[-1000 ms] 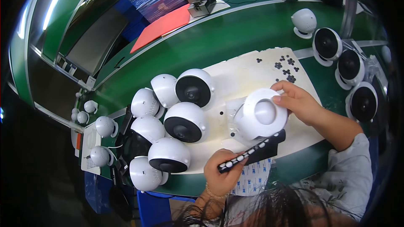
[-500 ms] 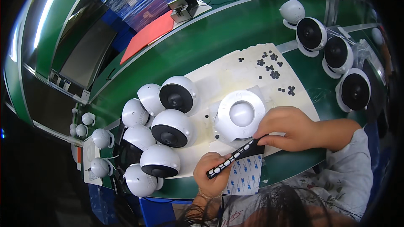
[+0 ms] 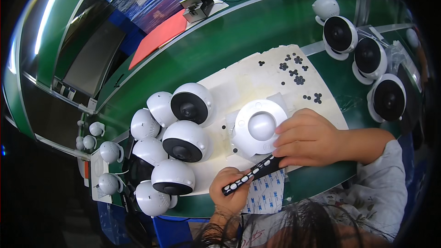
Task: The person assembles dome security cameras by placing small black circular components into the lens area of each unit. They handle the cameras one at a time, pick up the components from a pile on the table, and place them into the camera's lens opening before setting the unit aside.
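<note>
A white dome camera base [image 3: 258, 127] lies upside down on a white foam pad [image 3: 257, 73] in the head view. My right hand [image 3: 308, 138] rests against its right rim, fingertips touching the far end of a black strip dotted with small white pads [image 3: 251, 174]. My left hand [image 3: 231, 192] grips the near end of that strip just below the base.
Several white dome cameras [image 3: 183, 140] cluster at the pad's left. More dome cameras [image 3: 367, 55] stand at the right of the green table [image 3: 220, 46]. Small black pads [image 3: 294, 71] lie on the foam. A printed backing sheet [image 3: 266, 195] lies under my left hand. A red sheet [image 3: 158, 36] lies far back.
My right hand slid down from the base's upper right side to the strip's far end. The head moved, shifting the whole scene in the picture.
</note>
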Demonstrator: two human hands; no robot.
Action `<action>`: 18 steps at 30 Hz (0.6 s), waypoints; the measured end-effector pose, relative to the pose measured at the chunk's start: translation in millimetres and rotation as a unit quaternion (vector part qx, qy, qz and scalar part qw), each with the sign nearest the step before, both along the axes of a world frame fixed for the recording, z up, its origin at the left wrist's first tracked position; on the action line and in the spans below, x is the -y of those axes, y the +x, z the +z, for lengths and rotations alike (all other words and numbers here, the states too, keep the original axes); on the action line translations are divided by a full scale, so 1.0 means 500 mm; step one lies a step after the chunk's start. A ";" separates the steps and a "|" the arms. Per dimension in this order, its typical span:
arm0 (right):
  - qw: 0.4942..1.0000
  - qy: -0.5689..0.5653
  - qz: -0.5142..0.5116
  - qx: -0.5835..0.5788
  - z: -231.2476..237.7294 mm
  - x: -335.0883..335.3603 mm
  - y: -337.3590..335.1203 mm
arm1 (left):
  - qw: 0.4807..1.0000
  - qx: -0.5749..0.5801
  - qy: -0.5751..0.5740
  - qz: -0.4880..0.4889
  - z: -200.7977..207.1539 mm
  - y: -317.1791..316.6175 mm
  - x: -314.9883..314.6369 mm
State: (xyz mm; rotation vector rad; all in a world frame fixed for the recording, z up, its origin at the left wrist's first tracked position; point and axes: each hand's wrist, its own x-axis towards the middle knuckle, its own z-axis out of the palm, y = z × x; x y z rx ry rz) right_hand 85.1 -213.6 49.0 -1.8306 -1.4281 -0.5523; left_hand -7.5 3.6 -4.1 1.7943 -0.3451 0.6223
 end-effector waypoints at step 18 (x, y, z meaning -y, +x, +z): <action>0.945 0.104 0.030 -0.310 0.032 0.035 0.002 | 0.997 0.058 0.052 -0.013 -0.012 0.005 -0.012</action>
